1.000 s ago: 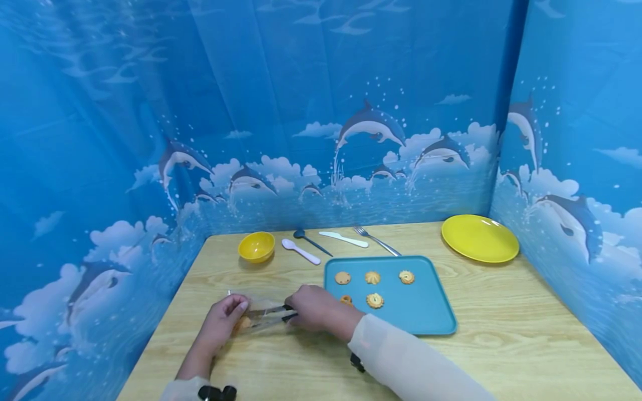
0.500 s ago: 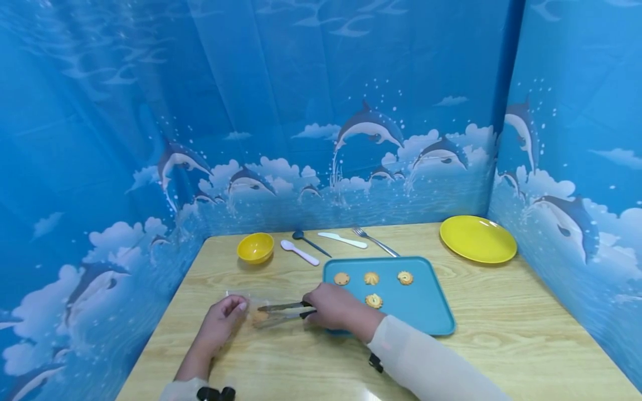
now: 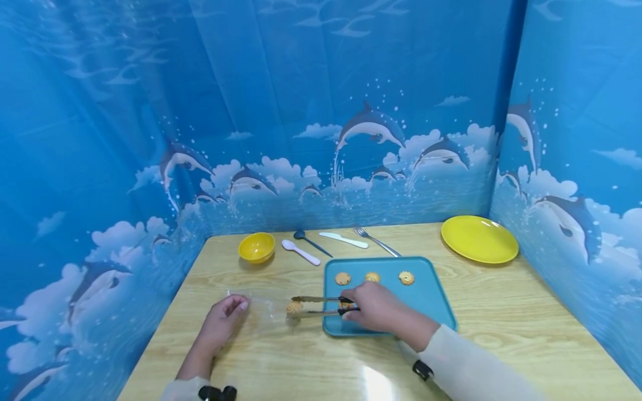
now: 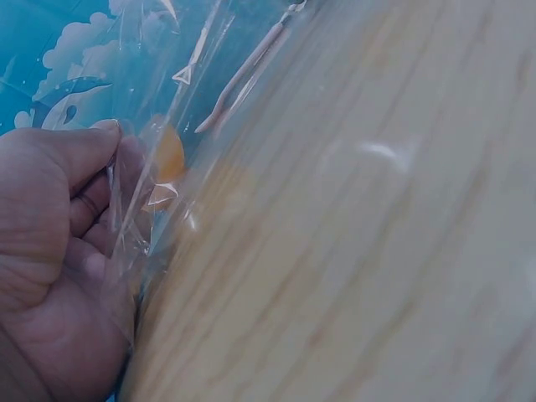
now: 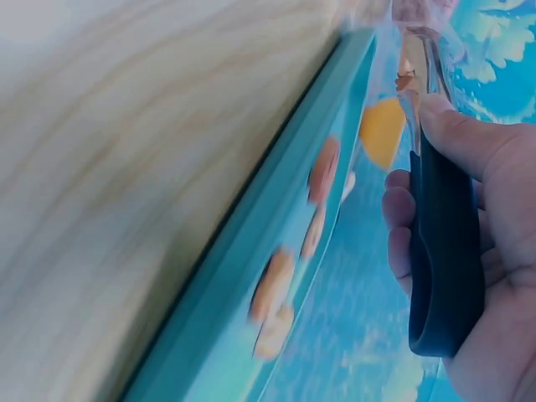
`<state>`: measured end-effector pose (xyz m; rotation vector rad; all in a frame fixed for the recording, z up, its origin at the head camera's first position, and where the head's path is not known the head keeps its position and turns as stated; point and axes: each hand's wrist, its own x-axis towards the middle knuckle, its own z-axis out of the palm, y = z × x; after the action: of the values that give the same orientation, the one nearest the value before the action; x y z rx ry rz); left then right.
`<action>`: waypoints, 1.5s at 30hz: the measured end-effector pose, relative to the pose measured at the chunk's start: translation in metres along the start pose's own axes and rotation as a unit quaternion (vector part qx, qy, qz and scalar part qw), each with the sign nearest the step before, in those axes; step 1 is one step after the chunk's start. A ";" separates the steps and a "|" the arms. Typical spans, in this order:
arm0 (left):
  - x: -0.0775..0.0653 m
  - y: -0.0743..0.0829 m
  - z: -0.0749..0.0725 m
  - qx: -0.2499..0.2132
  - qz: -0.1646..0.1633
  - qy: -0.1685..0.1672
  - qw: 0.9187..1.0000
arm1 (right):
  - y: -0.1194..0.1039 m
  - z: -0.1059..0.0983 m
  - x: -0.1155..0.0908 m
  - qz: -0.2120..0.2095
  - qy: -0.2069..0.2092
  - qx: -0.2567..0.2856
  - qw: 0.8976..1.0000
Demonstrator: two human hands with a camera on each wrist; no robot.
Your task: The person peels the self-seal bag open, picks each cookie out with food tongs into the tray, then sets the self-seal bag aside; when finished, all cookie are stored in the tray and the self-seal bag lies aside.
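My left hand (image 3: 224, 319) stays at the left of the table, thumb and fingers pinching a clear plastic bag (image 4: 197, 126). In the head view the bag stretches to the right, nearly invisible over the wood. My right hand (image 3: 373, 306) grips metal tongs by their black handles (image 5: 444, 243), above the left part of the teal tray (image 3: 411, 323). A round golden cookie (image 3: 293, 307) sits between the tong tips, at the bag's right end. Several cookies lie on the tray, among them a plain round cookie (image 3: 343, 278); the hand covers part of the tray.
Along the back lie a yellow bowl (image 3: 256, 248), a lilac spoon (image 3: 301, 252), a dark spoon (image 3: 313, 243), a pale knife (image 3: 343, 240) and a fork (image 3: 377, 241). A yellow plate (image 3: 479, 239) stands at the back right. Dolphin-print curtains (image 3: 321, 111) border the table.
My right hand has moved right, over the tray, and the tongs have carried the cookie away from my left hand to the bag's right end. The left hand has stayed in place.
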<state>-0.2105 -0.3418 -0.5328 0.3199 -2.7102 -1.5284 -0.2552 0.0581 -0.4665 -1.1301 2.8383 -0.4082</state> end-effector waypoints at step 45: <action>0.001 0.002 0.001 0.013 -0.020 -0.004 1.000 | 0.130 -0.052 -0.186 0.145 0.043 -0.047 0.987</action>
<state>-0.2114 -0.3401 -0.5322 0.3724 -2.7485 -1.5073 -0.2144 0.2869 -0.4586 -0.7083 3.0619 -0.3136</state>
